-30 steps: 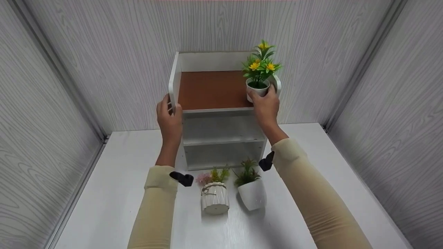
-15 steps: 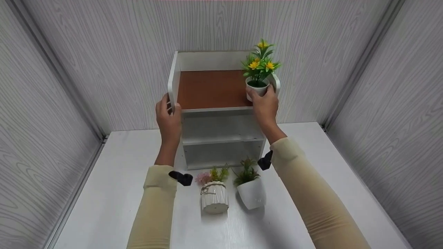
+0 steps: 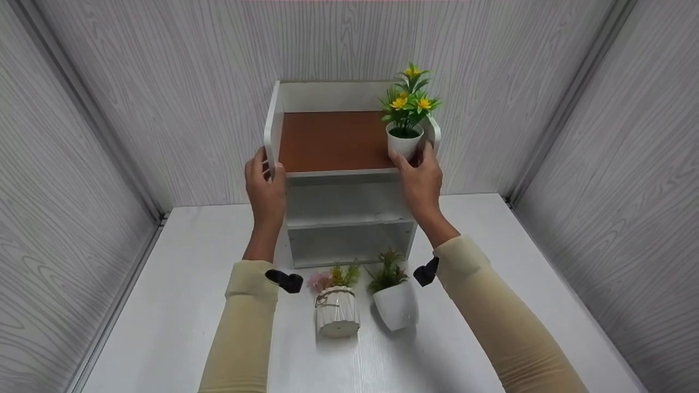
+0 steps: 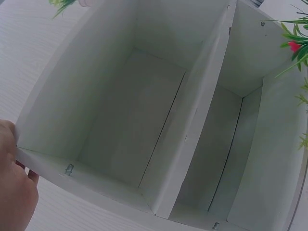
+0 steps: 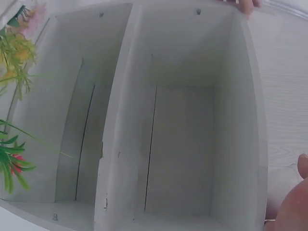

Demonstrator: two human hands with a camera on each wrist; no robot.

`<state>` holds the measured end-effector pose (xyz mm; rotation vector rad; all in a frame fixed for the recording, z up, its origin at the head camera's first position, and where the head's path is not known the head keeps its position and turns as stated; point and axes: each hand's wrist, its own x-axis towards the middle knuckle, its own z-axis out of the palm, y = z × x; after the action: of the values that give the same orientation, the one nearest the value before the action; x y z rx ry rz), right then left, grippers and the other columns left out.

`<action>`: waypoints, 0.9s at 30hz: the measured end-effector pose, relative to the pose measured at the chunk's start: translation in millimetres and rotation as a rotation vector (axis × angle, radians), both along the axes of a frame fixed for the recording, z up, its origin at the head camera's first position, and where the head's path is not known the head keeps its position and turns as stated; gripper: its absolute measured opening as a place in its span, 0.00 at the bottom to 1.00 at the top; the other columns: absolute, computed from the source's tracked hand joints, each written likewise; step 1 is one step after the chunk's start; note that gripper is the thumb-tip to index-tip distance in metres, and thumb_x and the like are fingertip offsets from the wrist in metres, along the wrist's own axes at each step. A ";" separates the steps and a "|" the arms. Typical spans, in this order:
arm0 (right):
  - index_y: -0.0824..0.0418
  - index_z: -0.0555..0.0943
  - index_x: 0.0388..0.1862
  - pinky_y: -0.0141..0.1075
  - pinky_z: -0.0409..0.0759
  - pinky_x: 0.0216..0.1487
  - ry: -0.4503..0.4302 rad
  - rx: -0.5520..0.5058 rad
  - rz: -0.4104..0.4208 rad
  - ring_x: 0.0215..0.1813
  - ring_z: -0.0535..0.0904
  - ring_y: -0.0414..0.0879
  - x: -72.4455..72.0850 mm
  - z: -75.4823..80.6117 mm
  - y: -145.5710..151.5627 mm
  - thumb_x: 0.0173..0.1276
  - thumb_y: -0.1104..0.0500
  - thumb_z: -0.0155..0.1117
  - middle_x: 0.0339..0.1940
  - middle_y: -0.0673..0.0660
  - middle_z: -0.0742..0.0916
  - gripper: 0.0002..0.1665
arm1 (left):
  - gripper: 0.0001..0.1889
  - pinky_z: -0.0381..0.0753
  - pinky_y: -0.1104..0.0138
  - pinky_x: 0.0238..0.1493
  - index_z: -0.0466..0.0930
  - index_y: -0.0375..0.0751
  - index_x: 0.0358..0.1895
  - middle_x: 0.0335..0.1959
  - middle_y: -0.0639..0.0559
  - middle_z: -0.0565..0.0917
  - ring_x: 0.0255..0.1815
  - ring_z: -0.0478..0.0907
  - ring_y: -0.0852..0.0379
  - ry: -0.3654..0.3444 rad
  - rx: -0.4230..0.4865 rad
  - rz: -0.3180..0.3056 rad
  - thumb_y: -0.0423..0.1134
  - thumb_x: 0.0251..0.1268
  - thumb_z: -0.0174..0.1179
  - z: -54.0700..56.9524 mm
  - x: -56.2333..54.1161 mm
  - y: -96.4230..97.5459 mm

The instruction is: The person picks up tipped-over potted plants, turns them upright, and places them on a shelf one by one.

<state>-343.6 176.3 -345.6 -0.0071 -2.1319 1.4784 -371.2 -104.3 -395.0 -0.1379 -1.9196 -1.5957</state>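
In the head view a small white pot with yellow flowers (image 3: 404, 144) stands upright at the right front of a white shelf unit's brown top (image 3: 333, 142). My right hand (image 3: 423, 183) is at the pot's base, thumb by its left front and fingers spread to its right, with a gap between fingers and pot. My left hand (image 3: 266, 188) grips the unit's left side panel (image 3: 271, 123) between thumb and fingers. The left wrist view shows part of that hand (image 4: 14, 178) at the white shelf unit (image 4: 166, 192). Only part of the right hand (image 5: 291, 207) enters the right wrist view.
Two potted plants lie tipped on the white table (image 3: 180, 305) before the unit: a ribbed pot tied with cord (image 3: 337, 314) with pink flowers, and a smooth white pot (image 3: 397, 307) with green leaves. Grey wood-patterned walls (image 3: 349, 41) enclose the back and sides.
My right hand has slid down from the flower pot's upper part to its base and loosened, leaving the pot standing in place. The left hand stays on the side panel.
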 end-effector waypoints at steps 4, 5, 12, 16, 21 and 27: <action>0.59 0.64 0.77 0.38 0.70 0.72 0.026 -0.008 0.059 0.75 0.69 0.44 15.7 -6.8 1.5 0.68 0.42 0.68 0.75 0.56 0.74 0.45 | 0.28 0.74 0.57 0.68 0.63 0.44 0.76 0.65 0.46 0.71 0.66 0.72 0.52 0.006 0.001 0.004 0.46 0.77 0.51 0.3 -1.0 -1.5; 0.60 0.63 0.77 0.38 0.69 0.73 0.031 -0.004 0.070 0.76 0.68 0.45 20.0 -9.4 2.3 0.69 0.42 0.68 0.76 0.57 0.73 0.46 | 0.28 0.74 0.57 0.68 0.63 0.44 0.76 0.65 0.45 0.71 0.67 0.72 0.52 0.007 -0.001 0.002 0.46 0.77 0.51 0.3 -1.4 -1.2; 0.61 0.59 0.80 0.40 0.65 0.76 -0.032 0.036 0.115 0.78 0.66 0.49 53.3 -35.6 7.1 0.68 0.38 0.66 0.77 0.59 0.70 0.51 | 0.27 0.75 0.59 0.68 0.63 0.45 0.76 0.64 0.47 0.71 0.67 0.72 0.54 -0.001 0.002 0.005 0.45 0.77 0.51 -2.2 0.3 0.6; 0.60 0.59 0.80 0.42 0.66 0.76 -0.098 0.052 0.145 0.77 0.66 0.50 67.8 -54.2 13.7 0.68 0.37 0.66 0.75 0.59 0.70 0.51 | 0.27 0.75 0.59 0.68 0.63 0.45 0.76 0.64 0.46 0.71 0.66 0.72 0.54 0.004 0.004 0.007 0.45 0.77 0.51 -1.6 -0.3 0.6; 0.62 0.58 0.80 0.47 0.65 0.76 -0.170 0.085 0.152 0.77 0.64 0.55 80.8 -79.4 24.1 0.66 0.37 0.67 0.76 0.62 0.69 0.54 | 0.27 0.75 0.59 0.67 0.63 0.45 0.75 0.64 0.47 0.72 0.66 0.72 0.54 -0.002 0.005 0.014 0.45 0.77 0.51 -1.7 0.8 1.3; 0.63 0.56 0.81 0.50 0.66 0.75 -0.280 0.127 0.144 0.78 0.63 0.57 97.7 -111.9 32.8 0.64 0.33 0.67 0.77 0.63 0.66 0.58 | 0.28 0.74 0.60 0.68 0.63 0.45 0.76 0.64 0.48 0.71 0.66 0.72 0.55 -0.003 0.006 0.009 0.45 0.77 0.51 -1.1 1.0 0.6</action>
<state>-246.0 209.2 -457.5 -0.0151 -2.4942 1.4928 -370.2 -103.6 -396.0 -0.1240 -1.9149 -1.5965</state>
